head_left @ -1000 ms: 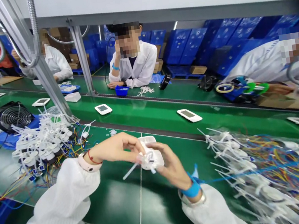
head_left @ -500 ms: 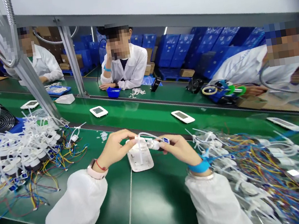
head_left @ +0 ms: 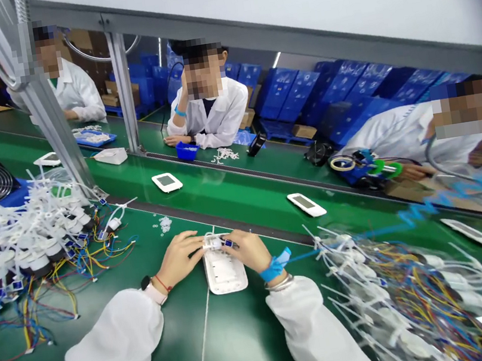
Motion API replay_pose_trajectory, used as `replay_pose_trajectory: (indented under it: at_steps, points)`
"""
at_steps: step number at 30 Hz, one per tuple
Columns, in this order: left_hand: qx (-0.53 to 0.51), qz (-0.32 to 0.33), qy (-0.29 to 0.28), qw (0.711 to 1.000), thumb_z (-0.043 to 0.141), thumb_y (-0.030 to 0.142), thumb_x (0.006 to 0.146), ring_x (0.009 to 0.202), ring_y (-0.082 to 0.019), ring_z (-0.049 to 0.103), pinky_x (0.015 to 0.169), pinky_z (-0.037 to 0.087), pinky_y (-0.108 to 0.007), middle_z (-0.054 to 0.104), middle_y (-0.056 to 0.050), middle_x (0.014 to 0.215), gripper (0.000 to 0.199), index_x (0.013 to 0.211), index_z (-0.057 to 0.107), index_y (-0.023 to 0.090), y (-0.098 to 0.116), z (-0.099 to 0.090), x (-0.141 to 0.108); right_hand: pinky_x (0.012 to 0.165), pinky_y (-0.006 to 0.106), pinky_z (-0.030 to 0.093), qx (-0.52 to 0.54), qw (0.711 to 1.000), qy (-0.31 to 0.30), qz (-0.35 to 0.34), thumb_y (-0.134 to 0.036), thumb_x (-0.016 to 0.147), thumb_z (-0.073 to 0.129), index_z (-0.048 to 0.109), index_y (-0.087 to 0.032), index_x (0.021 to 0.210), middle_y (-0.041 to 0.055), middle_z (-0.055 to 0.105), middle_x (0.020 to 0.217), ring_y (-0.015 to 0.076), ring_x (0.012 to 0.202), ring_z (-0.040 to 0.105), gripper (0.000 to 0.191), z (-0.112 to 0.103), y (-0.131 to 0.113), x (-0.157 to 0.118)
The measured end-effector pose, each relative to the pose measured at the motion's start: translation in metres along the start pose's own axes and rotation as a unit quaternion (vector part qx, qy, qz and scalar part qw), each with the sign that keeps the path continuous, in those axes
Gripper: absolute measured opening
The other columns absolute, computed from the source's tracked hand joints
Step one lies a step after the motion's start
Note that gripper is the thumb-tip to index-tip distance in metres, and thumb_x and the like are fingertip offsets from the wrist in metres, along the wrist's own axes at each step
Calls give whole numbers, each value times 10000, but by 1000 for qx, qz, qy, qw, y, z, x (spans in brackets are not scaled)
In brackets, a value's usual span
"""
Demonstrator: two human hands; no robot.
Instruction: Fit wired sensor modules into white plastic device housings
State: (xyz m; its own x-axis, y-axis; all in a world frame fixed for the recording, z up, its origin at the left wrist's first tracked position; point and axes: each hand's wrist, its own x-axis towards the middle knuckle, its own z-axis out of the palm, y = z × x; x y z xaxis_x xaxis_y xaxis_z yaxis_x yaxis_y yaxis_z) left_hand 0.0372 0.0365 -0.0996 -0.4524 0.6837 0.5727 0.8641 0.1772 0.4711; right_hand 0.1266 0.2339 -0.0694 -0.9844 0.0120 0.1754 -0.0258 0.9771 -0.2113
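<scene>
A white plastic housing lies open side up on the green table before me. At its far end sits a small white pump with tubing, partly covered by my fingers. My left hand is closed, its fingertips pinching the pump's left side. From the right, my right hand grips the pump with bent fingers, a small blue connector showing beside them. Whether the pump rests fully inside the housing is hidden by the fingers.
Heaps of wired pumps lie at left and at right. Small clear rings lie beyond my left hand. White display units rest on the green belt. Co-workers in white coats sit across it. A metal post rises at left.
Both hands have brought the pump down and closer in to the far end of the housing. My right hand has moved left, nearer my left hand.
</scene>
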Motion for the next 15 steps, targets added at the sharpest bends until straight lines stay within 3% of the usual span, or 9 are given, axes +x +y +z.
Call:
replay_pose_trajectory:
  at_steps: [8,15]
  points:
    - [37,8,-26,999,511,273,867,1085,-225,496,895,411,-405,646,-35,1068,202,999,653,218,3,0,0,578,227,452,-105,993,-44,9,-319,838,545,630,-236,1019,46,565,994,145,748,605,216,2,-7,2]
    - [94,6,-33,995,489,290,877,1087,-239,479,886,398,-398,632,-46,1088,215,989,649,200,12,1,-3,568,222,438,-98,994,-36,12,-310,847,523,602,-254,1069,34,523,1028,136,799,595,242,2,-9,2]
